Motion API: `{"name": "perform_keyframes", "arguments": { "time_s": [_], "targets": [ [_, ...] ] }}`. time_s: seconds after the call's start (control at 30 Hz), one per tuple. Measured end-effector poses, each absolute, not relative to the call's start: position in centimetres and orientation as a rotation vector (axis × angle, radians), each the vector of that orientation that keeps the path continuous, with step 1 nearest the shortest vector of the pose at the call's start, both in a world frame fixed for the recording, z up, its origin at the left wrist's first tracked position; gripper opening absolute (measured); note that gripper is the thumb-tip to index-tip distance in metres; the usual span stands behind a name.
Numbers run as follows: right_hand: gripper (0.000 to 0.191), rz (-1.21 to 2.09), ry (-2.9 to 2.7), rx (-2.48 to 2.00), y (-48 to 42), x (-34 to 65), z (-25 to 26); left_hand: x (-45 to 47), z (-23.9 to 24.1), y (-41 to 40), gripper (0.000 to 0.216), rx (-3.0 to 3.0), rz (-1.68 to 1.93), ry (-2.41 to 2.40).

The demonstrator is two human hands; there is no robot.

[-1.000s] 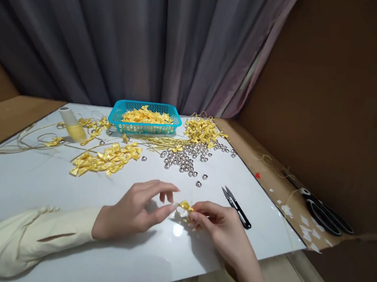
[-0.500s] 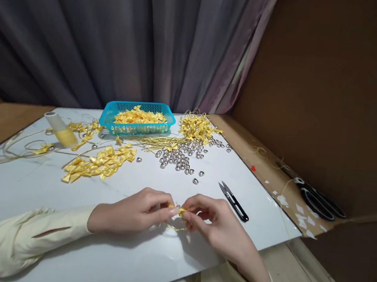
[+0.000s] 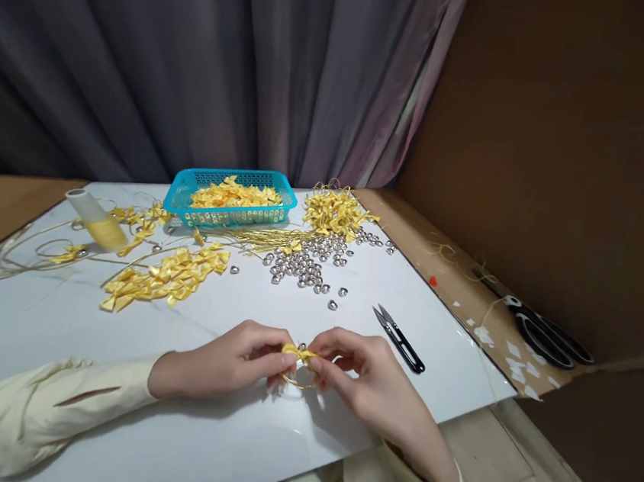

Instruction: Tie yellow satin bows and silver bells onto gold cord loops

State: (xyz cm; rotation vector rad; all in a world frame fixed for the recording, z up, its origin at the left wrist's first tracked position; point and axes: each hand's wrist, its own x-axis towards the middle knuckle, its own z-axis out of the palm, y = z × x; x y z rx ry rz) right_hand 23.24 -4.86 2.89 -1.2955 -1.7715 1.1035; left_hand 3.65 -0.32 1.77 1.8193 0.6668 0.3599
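Between my hands, above the white tabletop, is a small yellow ribbon bow [image 3: 299, 353]. My left hand [image 3: 234, 360] pinches its left loop between thumb and fingers. The right loop is pinched by my right hand [image 3: 368, 376]. A silver bead [image 3: 302, 345] shows just behind the bow's middle. Below it hangs a curved loop of gold cord [image 3: 298, 385], partly hidden by the fingers. Black thread snips [image 3: 399, 338] lie on the table to the right of my right hand. Beyond my hands are scattered silver heart-shaped beads [image 3: 299, 265].
A blue basket [image 3: 232, 220] of yellow bows stands at the back. Loose bows [image 3: 169, 275] lie in front of it, a pile of corded bows [image 3: 333, 211] to its right. A thread spool [image 3: 99, 223] leans at left. Black scissors [image 3: 542, 333] rest on cardboard at right.
The bow has come into clearer view between my fingertips, with both loops spread and the bead showing behind it. My hands have stayed in nearly the same place.
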Motion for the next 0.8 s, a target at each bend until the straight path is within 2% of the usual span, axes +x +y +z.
{"name": "perform_keyframes", "arguments": {
  "time_s": [0.17,0.37,0.47,0.67,0.8],
  "targets": [
    [0.007,0.907,-1.753,-1.311,-4.9,24.3,3.5,3.5,1.6,-0.1,0.029,1.784,0.377,0.690],
    [0.010,0.462,-1.287,-1.300,-6.7,26.0,5.4,3.4,0.9,0.1,0.028,1.715,0.359,0.724],
    [0.015,0.355,-1.098,-1.219,-7.2,25.7,5.7,3.5,0.8,0.2,0.028,1.751,0.340,0.716],
    [0.007,0.376,-0.882,-1.051,-7.3,25.3,5.5,3.5,0.6,0.1,0.030,1.774,0.353,0.787],
    [0.006,0.592,-0.992,-0.897,-8.3,26.7,6.0,3.7,0.2,0.0,0.032,1.722,0.397,0.838]
  ]
}}
